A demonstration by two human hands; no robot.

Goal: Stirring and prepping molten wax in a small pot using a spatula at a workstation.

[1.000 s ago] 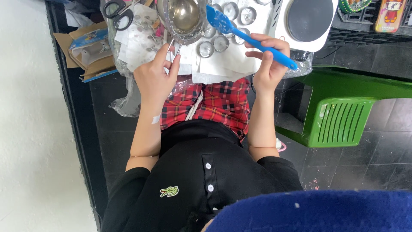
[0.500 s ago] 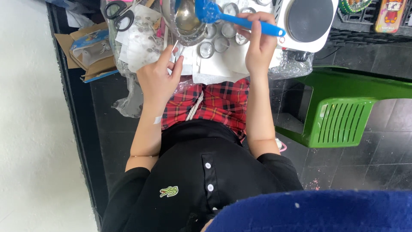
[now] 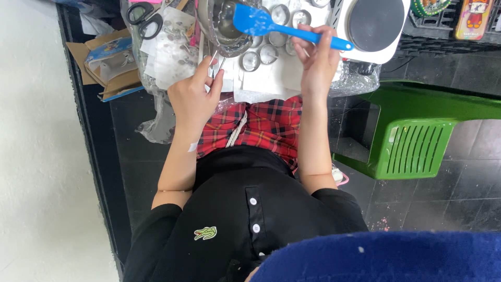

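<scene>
Spatula (image 3: 282, 28) clamped in right hand (image 3: 315, 60), left hand (image 3: 193, 96) pinching bowl (image 3: 224, 26) handle beside tins (image 3: 250, 60).

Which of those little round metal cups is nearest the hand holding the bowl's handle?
The cup just right of the left hand, below the bowl; the others lie farther right.

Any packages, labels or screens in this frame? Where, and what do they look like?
Cardboard box: far left beside the work surface, open brown flaps, a light-blue printed pack inside.
Printed pack: top right corner, upright rectangle, red and yellow with a cartoon picture.
Shirt emblem: on the black shirt's chest, small green patch.
No screens.
</scene>
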